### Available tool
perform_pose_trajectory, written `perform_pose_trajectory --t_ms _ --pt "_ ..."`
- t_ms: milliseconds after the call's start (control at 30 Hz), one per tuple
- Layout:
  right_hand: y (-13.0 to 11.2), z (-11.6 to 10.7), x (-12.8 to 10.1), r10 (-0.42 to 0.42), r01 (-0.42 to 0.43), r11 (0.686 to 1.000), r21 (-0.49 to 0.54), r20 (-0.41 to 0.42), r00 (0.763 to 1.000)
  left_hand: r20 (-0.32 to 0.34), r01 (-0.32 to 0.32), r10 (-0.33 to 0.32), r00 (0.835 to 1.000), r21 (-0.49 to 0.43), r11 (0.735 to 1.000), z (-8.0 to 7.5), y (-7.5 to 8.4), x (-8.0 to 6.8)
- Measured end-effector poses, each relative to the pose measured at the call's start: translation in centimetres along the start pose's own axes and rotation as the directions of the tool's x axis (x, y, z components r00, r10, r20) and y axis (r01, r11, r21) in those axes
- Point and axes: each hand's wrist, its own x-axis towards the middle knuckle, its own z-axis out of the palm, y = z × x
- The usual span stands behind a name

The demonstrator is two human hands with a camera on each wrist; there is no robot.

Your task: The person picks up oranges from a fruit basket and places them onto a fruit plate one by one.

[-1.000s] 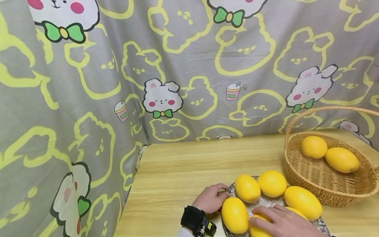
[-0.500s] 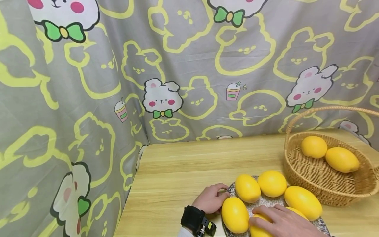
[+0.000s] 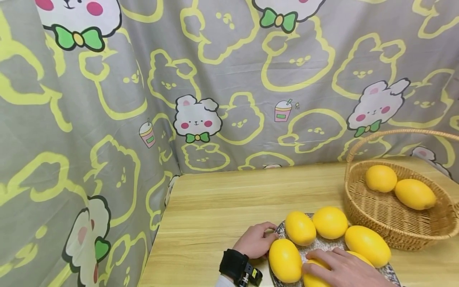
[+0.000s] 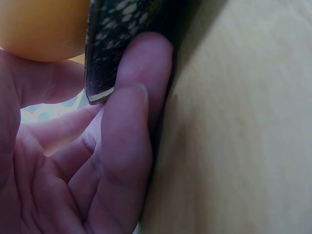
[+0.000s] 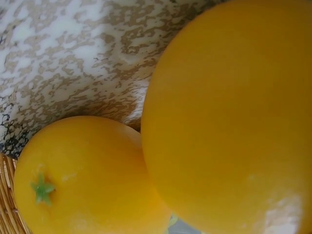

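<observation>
A speckled plate (image 3: 391,272) near the table's front edge carries several yellow lemon-like fruits (image 3: 299,228). My left hand (image 3: 269,236) pinches the plate's left rim, its fingers curled round the edge. The left wrist view shows that rim (image 4: 105,48) held between my fingers (image 4: 126,146), with a yellow fruit (image 4: 44,24) just above. My right hand (image 3: 319,260) lies over the front fruit (image 3: 312,279) with fingers curved around it. The right wrist view is filled by a large fruit (image 5: 229,122), a smaller fruit (image 5: 87,175) and plate surface (image 5: 73,58); no fingers show there.
A wicker basket (image 3: 380,223) with a tall handle (image 3: 394,133) stands at the right, touching the plate area, with two yellow fruits (image 3: 381,178) inside. The wooden table (image 3: 229,199) meets a grey cartoon-print curtain (image 3: 201,79) behind and to the left.
</observation>
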Motion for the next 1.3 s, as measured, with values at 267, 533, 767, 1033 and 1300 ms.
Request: perform_pose_trajectory --t_ms 267,533,767,1033,1300 --pt "0.3 0.0 0.1 -0.048 0.049 0.998 0.048 -0.009 0.999 -0.006 -0.009 0.009 1.000 0.008 1.000 0.1 0.0 0.0" --pt "0.3 -0.6 0.2 -0.087 0.086 0.993 0.085 0.008 0.996 0.001 -0.005 0.005 1.000 0.001 1.000 0.0 0.0 -0.1" --pt "1.0 -0.9 0.3 -0.131 0.133 0.981 0.139 -0.018 0.991 0.005 -0.014 0.014 1.000 -0.006 1.000 0.0 -0.2 0.0" --pt "1.2 -1.3 0.3 -0.116 0.115 0.984 0.137 -0.001 0.993 0.004 -0.009 0.009 1.000 -0.002 1.000 0.0 -0.3 -0.1" --pt "1.9 -1.5 0.4 -0.151 0.159 0.980 0.119 -0.079 0.985 0.009 -0.012 0.012 1.000 -0.016 1.000 0.0 -0.2 -0.1"
